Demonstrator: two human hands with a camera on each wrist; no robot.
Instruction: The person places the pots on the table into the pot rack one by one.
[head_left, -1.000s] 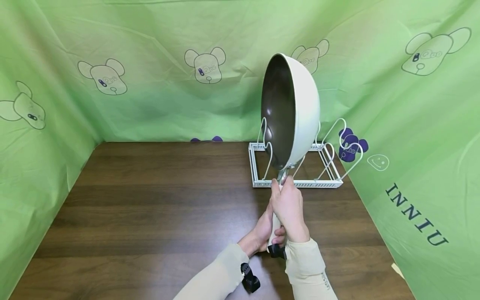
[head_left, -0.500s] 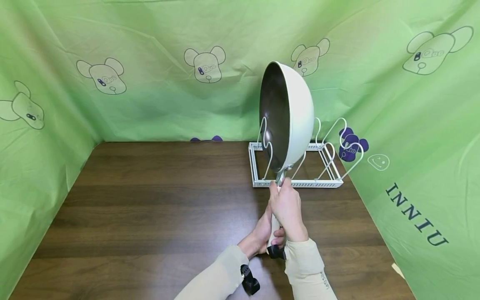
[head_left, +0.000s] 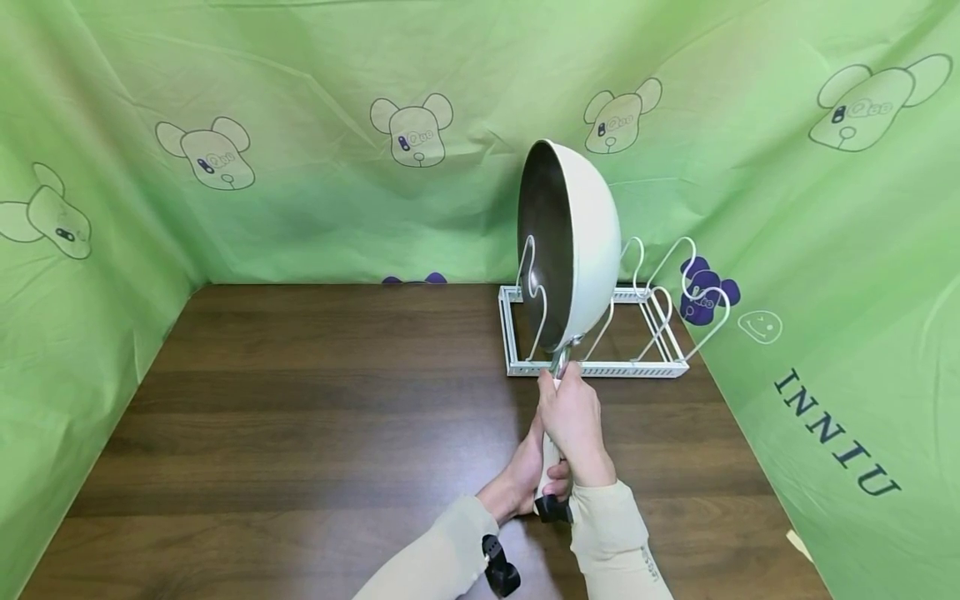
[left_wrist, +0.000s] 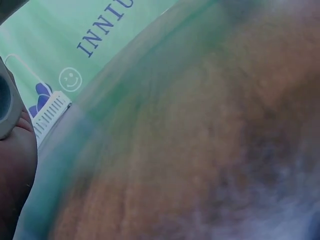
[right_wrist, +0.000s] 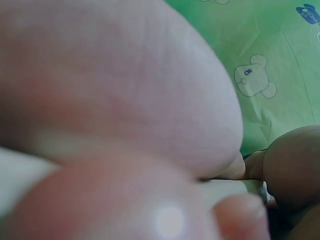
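A deep wok (head_left: 592,242), white outside and dark inside, stands on its edge within a white wire rack (head_left: 600,369), its open side facing left. My right hand (head_left: 573,421) grips the top of its pale handle (head_left: 550,457), close to the metal neck. Lower down, my left hand (head_left: 522,475) holds the same handle from the left, its fingers curled round near the end. Part of my left hand (left_wrist: 17,172) shows at the edge of the left wrist view. Blurred skin of my right hand (right_wrist: 125,90) fills much of the right wrist view.
The rack's wire loops (head_left: 708,292) rise to the right of the wok. A dark wooden table (head_left: 315,417) spreads out left and in front. Green printed cloth (head_left: 300,208) hangs behind and along both sides, close to the rack's right end.
The wok has come down and slightly left between the rack's wires. Both hands keep their hold on the handle, the right one having dropped a little with it.
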